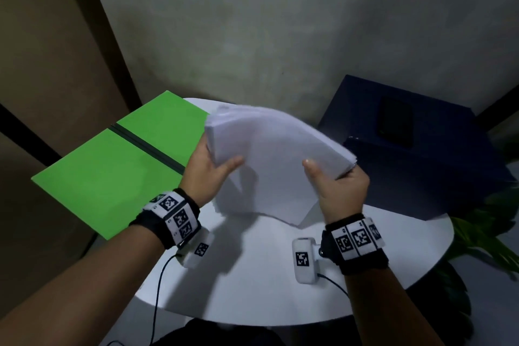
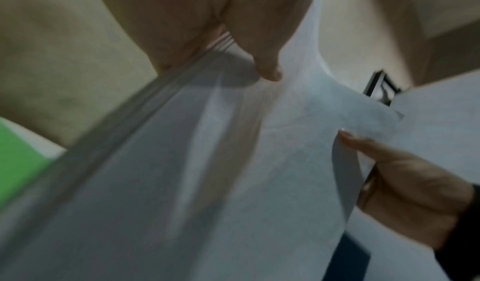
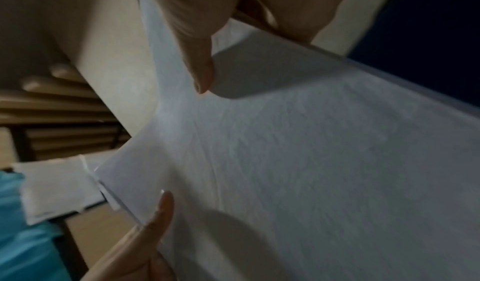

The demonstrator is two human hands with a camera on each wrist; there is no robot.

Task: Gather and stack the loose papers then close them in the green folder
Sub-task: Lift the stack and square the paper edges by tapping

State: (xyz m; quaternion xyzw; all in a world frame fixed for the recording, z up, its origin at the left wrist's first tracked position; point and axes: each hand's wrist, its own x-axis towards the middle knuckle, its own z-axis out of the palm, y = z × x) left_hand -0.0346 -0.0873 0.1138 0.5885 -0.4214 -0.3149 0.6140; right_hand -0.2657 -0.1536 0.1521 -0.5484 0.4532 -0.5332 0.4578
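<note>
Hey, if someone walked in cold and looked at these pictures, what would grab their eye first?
Probably the bright green folder, lying open on the left of the white round table and overhanging its edge. Next, the stack of white papers held up at the centre, bowed between the left hand and right hand. A dark blue box sits at the right.

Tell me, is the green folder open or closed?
Open: the folder lies spread flat, both halves showing beside its dark spine, nothing inside.
</note>
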